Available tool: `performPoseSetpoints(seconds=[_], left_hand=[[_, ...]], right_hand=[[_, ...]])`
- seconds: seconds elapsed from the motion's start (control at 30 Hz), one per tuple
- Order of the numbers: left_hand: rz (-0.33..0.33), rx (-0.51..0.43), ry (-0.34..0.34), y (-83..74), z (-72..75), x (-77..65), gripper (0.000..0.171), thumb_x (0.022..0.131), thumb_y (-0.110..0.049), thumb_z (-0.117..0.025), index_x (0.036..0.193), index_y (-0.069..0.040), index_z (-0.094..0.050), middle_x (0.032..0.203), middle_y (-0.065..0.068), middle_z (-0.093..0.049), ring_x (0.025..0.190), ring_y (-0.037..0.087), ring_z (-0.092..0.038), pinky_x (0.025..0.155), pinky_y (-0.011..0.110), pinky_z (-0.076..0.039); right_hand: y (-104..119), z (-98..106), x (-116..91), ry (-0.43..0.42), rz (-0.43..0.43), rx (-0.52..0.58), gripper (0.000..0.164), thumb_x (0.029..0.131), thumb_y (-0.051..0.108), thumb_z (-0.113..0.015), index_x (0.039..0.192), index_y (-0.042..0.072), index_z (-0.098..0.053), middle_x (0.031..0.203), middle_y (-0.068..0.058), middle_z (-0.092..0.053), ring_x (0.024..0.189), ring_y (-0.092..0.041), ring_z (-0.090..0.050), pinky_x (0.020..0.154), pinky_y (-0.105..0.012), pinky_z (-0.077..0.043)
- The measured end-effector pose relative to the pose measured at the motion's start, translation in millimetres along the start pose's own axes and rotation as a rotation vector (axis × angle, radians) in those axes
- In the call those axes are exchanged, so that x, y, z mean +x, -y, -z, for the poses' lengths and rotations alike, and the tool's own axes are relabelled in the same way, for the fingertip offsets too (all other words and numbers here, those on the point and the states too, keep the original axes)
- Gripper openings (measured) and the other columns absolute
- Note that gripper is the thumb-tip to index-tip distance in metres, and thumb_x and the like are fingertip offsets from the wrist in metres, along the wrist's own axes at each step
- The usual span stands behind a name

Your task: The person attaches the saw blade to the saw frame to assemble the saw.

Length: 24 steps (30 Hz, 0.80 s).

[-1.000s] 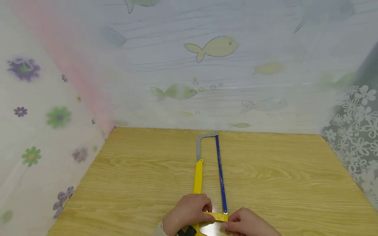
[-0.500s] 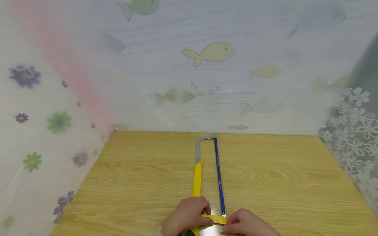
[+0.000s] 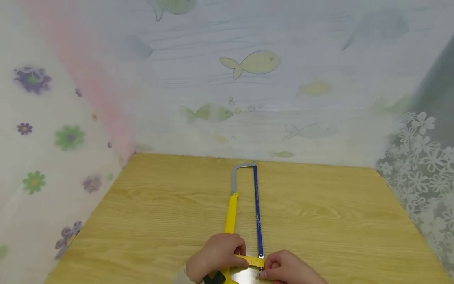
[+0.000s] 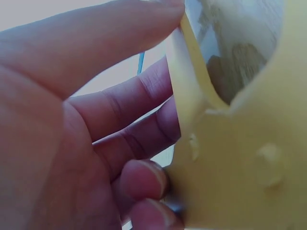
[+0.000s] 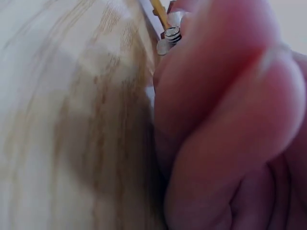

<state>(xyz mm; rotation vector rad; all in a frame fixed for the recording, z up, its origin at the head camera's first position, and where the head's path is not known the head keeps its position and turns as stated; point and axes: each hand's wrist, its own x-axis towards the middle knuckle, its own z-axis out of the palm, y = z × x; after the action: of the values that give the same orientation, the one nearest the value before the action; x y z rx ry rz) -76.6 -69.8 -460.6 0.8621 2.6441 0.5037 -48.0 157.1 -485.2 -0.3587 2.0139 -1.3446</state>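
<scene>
A hacksaw with a yellow and grey frame lies on the table, its blue blade on the right side. My left hand grips the yellow frame near the handle, thumb along the short crosspiece; the left wrist view shows the fingers around the yellow frame up close. At the near end of the blade, my right hand pinches a small metal wing nut between thumb and forefinger. In the right wrist view a threaded screw end sticks out beside the wing nut's wing.
The wood-grain table meets a fish-patterned curtain at the back. A flower-patterned sheet hangs on the left, and white flower lace on the right. Part of the hacksaw's black grip shows under the left wrist.
The camera view has shifted slightly, so hands and hacksaw appear farther left. My right fingers have changed position around the wing nut, which now shows more. My left hand keeps its grip.
</scene>
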Motion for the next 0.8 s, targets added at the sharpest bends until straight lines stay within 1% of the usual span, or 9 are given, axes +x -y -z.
performPoseSetpoints(seconds=[0.13, 0.2, 0.4, 0.57, 0.8], left_hand=[[-0.019, -0.018, 0.015, -0.6, 0.2, 2.1, 0.022, 0.074, -0.048, -0.066, 0.074, -0.029, -0.057, 0.065, -0.016, -0.041, 0.055, 0.002, -0.038, 0.051, 0.019, -0.032], [-0.022, -0.016, 0.020, -2.0, 0.5, 3.5, 0.022, 0.074, -0.048, -0.065, 0.074, -0.029, -0.057, 0.066, -0.016, -0.041, 0.055, 0.002, -0.038, 0.051, 0.019, -0.032], [0.013, -0.025, 0.033, -3.8, 2.0, 3.6, 0.022, 0.073, -0.048, -0.066, 0.073, -0.029, -0.057, 0.065, -0.015, -0.042, 0.055, 0.003, -0.039, 0.051, 0.020, -0.032], [0.016, -0.033, 0.035, -2.6, 1.1, 1.0, 0.022, 0.073, -0.049, -0.066, 0.073, -0.029, -0.057, 0.065, -0.015, -0.042, 0.055, 0.003, -0.039, 0.052, 0.020, -0.032], [-0.012, -0.044, 0.020, -0.2, -1.1, 0.5, 0.021, 0.074, -0.048, -0.066, 0.073, -0.029, -0.057, 0.065, -0.017, -0.041, 0.055, 0.002, -0.039, 0.051, 0.019, -0.033]], right_hand=[[-1.8, 1.2, -1.0, -0.019, -0.007, -0.033, 0.027, 0.078, 0.036, -0.065, 0.070, 0.011, -0.061, 0.052, 0.007, -0.044, 0.045, -0.007, -0.036, 0.043, -0.020, -0.028], [-2.8, 2.2, -1.8, -0.029, -0.006, -0.054, 0.028, 0.079, 0.037, -0.065, 0.067, 0.011, -0.061, 0.051, 0.007, -0.043, 0.044, -0.006, -0.035, 0.042, -0.020, -0.027], [-1.9, 0.4, -1.3, -0.035, -0.007, -0.069, 0.033, 0.080, 0.040, -0.062, 0.061, 0.014, -0.058, 0.048, 0.008, -0.041, 0.040, -0.006, -0.033, 0.039, -0.021, -0.024], [0.8, -2.0, -0.9, -0.030, 0.008, -0.068, 0.031, 0.082, 0.039, -0.060, 0.065, 0.013, -0.063, 0.050, 0.009, -0.042, 0.041, -0.005, -0.033, 0.040, -0.020, -0.025], [0.3, -1.4, -0.5, -0.009, 0.016, -0.071, 0.030, 0.083, 0.037, -0.060, 0.066, 0.012, -0.063, 0.050, 0.009, -0.039, 0.043, -0.005, -0.033, 0.041, -0.020, -0.026]])
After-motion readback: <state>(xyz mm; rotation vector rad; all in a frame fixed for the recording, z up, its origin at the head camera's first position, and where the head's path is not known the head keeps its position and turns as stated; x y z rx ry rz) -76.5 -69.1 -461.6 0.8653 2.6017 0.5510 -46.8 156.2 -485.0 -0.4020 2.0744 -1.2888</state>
